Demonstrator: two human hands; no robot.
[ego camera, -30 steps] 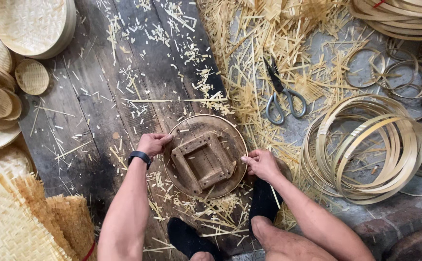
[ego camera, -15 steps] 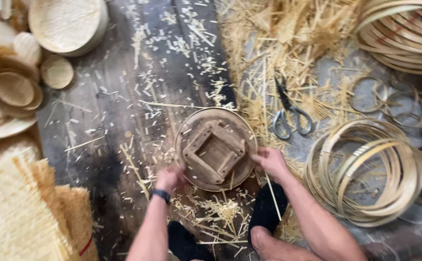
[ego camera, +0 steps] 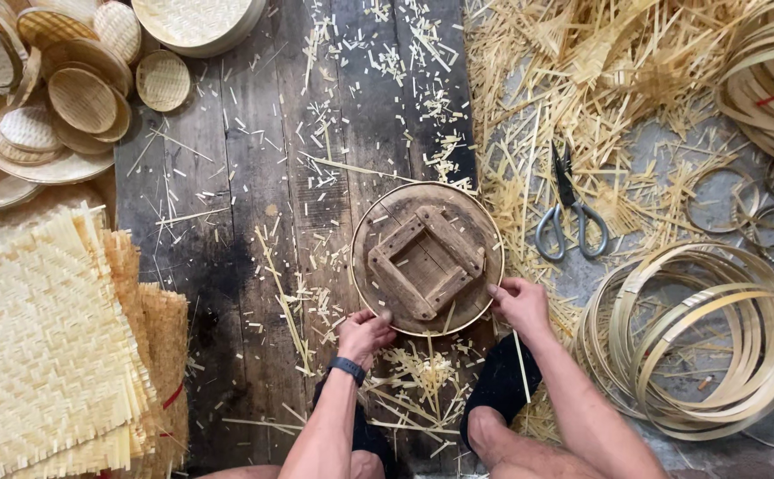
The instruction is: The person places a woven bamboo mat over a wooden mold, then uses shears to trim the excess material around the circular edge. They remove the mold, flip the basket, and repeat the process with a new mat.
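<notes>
A round wooden mould [ego camera: 427, 257] with a square block frame on top lies on the dark plank floor, ringed by a thin bamboo hoop. My left hand [ego camera: 365, 335], with a dark wristband, grips its near left rim. At the near right rim my right hand [ego camera: 518, 302] holds the edge with fingers curled on it. Both feet in dark socks rest just below the mould.
Grey-handled scissors [ego camera: 569, 217] lie right of the mould amid bamboo shavings. Coiled bamboo hoops [ego camera: 706, 337] pile at the right. Square woven mats [ego camera: 50, 346] stack at the left, and small round woven baskets [ego camera: 77, 98] sit top left.
My left hand has slid from the mould's upper left rim round to its near edge. The view has shifted, so the mould sits further right in the frame.
</notes>
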